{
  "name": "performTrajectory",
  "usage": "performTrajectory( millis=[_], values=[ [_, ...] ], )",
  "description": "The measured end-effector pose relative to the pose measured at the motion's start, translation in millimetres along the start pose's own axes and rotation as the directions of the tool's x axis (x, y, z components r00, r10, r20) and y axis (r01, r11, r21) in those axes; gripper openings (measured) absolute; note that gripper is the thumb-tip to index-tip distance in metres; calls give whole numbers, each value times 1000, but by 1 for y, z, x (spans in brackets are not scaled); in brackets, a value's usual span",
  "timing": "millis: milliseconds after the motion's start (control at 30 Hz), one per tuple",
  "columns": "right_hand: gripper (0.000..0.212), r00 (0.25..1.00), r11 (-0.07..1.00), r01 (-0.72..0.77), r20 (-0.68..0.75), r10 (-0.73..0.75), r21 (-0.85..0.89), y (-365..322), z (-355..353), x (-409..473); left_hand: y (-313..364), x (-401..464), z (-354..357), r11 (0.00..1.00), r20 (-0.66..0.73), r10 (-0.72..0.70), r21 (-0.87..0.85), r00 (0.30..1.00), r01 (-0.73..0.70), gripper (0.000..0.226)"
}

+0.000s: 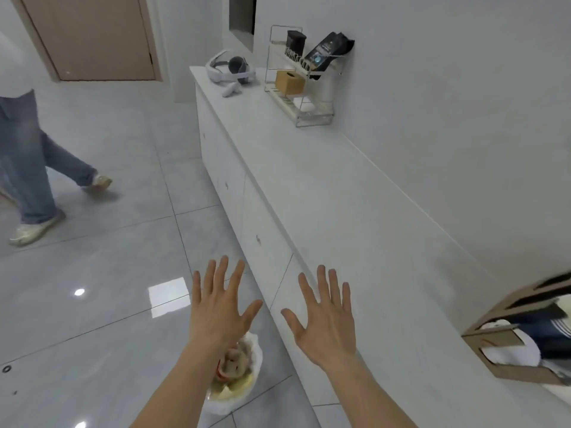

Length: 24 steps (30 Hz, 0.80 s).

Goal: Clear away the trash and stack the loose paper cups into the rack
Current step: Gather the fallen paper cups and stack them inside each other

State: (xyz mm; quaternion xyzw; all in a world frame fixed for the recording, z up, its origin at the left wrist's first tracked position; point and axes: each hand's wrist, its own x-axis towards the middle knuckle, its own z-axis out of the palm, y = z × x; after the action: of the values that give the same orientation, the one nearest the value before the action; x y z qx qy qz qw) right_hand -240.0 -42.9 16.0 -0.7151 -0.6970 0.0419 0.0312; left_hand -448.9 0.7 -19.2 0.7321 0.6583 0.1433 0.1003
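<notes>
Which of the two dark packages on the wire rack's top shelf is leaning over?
The dark bag with the blue emblem, on the right of the wire rack, leans against the wall. The dark box on the left stands upright.

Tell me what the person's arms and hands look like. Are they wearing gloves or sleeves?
No gloves and no sleeves show. The left hand and the right hand are both bare, and so are the forearms as far down as the picture goes. I can see no rings, watch, bracelets or marks on either one. Each hand has long, slim fingers and short nails.
</notes>
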Motion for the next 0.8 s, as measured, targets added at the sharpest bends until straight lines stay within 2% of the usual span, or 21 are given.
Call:
performTrajectory(
  millis=[200,367,533,800],
  values=[
    [82,986,988,-147,-85,143,-46,43,-19,-13,60,21,2,975,-21,223,29,975,-222,89],
    [80,941,953,-302,-168,293,-29,94,-39,-39,121,30,9,924,-17,382,1,924,-382,89],
    [79,877,902,-431,-236,420,2,151,-61,-77,196,28,16,854,-12,519,-27,855,-519,89],
    [75,740,798,-599,-339,582,63,253,-88,-159,334,-14,29,701,-42,708,-79,705,-709,88]
  ],
)
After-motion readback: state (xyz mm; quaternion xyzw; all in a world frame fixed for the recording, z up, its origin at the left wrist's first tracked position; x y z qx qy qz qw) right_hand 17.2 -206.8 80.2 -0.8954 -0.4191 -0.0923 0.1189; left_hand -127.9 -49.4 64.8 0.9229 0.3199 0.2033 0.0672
